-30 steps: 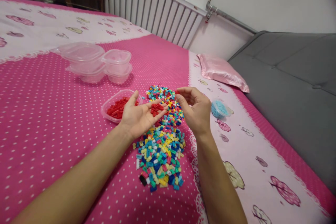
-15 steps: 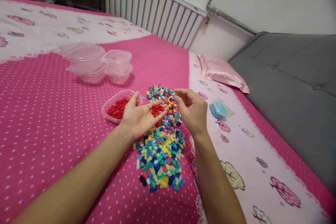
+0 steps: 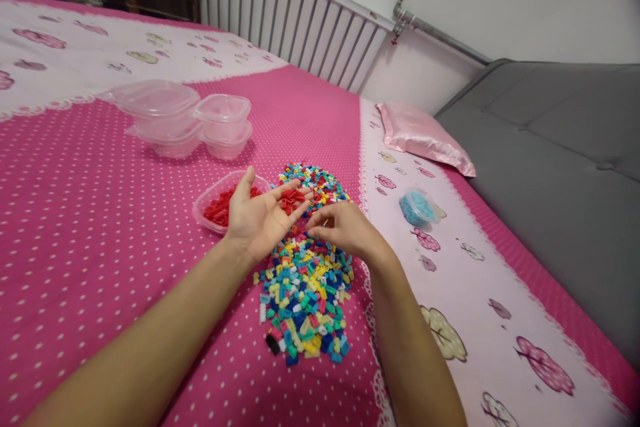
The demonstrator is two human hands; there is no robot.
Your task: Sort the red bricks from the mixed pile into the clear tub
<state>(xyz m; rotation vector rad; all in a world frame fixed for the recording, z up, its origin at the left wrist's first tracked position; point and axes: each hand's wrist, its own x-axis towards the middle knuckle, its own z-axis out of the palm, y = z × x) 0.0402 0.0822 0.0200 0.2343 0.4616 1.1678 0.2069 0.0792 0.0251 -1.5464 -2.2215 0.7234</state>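
My left hand lies palm up above the pile, fingers spread, with a few red bricks resting on the fingers. My right hand is lowered palm down onto the heap of small multicoloured bricks, fingertips pinched together among the pieces; what they pinch is too small to see. A clear tub of red bricks sits just left of my left hand. A small clear tub of light blue bricks stands to the right.
Stacked clear tubs with lids stand further back on the pink dotted bedspread. A pink pillow lies by the grey headboard. A white radiator lines the wall.
My right hand dropped from beside the left fingertips down onto the brick pile and turned palm down. The left hand stayed, still cupping red bricks.
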